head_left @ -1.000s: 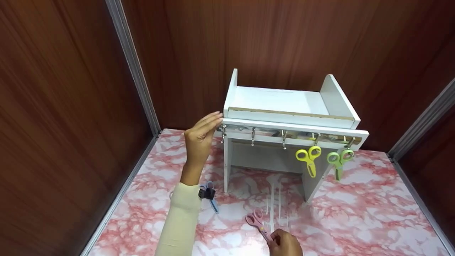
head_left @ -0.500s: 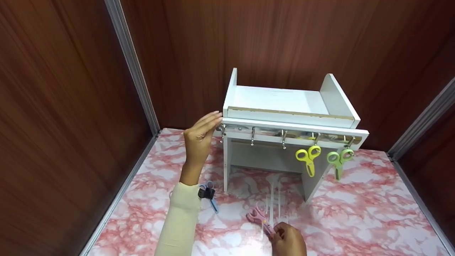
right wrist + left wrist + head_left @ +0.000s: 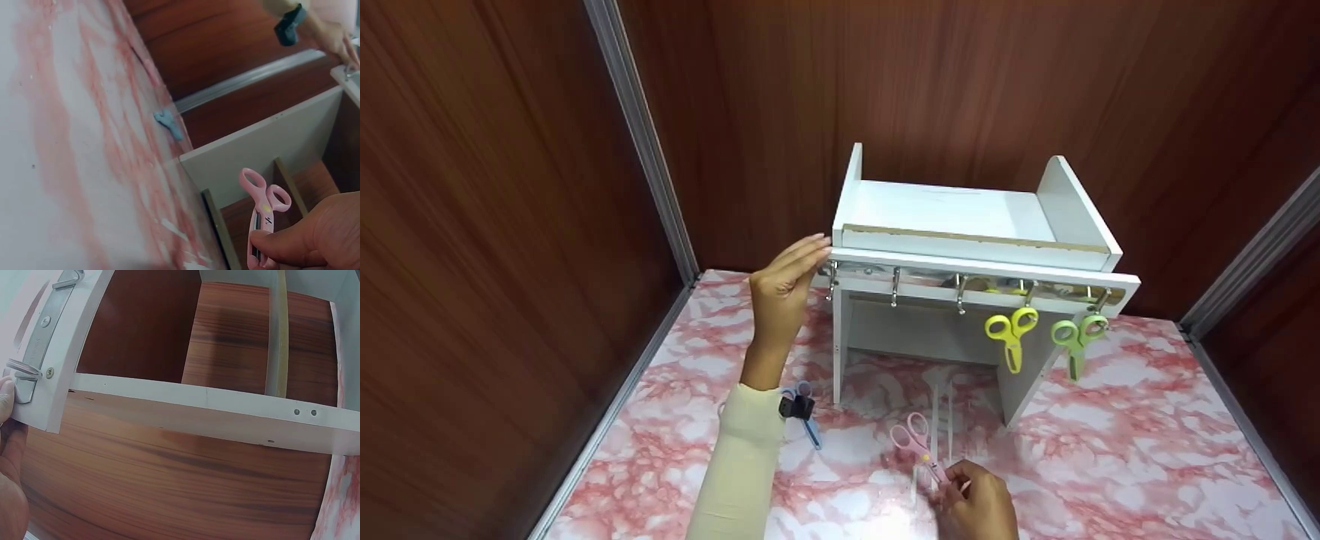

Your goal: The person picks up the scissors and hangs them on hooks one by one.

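Pink scissors had shifted toward the white rack since a second ago, blades pinched between the right hand's thumb and fingers. Their dark print was too small to read, as was the hook strip's faint lettering. The left hand gripped the rack's end, thumb in front. Yellow scissors and green scissors hung; a black wrist device partly hid blue scissors.

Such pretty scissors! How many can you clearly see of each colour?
Yellow scissors: 1
Green scissors: 1
Pink scissors: 1
Blue scissors: 1
Total: 4 clearly seen; more could be hidden behind the sleeve.
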`<state>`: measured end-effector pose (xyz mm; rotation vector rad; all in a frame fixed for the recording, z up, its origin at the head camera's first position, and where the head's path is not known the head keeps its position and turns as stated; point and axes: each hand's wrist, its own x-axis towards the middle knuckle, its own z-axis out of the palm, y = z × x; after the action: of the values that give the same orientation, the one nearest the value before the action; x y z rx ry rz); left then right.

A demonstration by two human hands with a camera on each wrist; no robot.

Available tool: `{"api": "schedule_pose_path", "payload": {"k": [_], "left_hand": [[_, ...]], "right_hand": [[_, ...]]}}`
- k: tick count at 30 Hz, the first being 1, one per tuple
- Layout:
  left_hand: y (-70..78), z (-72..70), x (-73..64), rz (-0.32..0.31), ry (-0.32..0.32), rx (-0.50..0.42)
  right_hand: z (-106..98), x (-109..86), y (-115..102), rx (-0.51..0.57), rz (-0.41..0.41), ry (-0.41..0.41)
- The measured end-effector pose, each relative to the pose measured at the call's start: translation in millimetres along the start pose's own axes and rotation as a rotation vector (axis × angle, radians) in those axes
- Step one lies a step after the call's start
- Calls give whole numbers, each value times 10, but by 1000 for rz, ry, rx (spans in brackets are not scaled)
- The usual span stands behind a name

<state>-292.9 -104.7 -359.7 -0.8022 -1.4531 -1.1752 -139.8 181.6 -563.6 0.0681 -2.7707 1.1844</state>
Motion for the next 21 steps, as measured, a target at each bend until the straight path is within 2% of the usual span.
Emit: {"api": "schedule_pose_path", "payload": {"k": [6,16,21], "left_hand": [[-98,-7,-46,-22,-9,-5],[-105,-12,-42,-24,-26,2],[-97,-12,-44,-19,-16,-3]], "right_hand": [[-90,0,-89,-6,6,17],[-208,-2,-168,-32,0,68],[-280,-22,-210,-31,-39,132]]}}
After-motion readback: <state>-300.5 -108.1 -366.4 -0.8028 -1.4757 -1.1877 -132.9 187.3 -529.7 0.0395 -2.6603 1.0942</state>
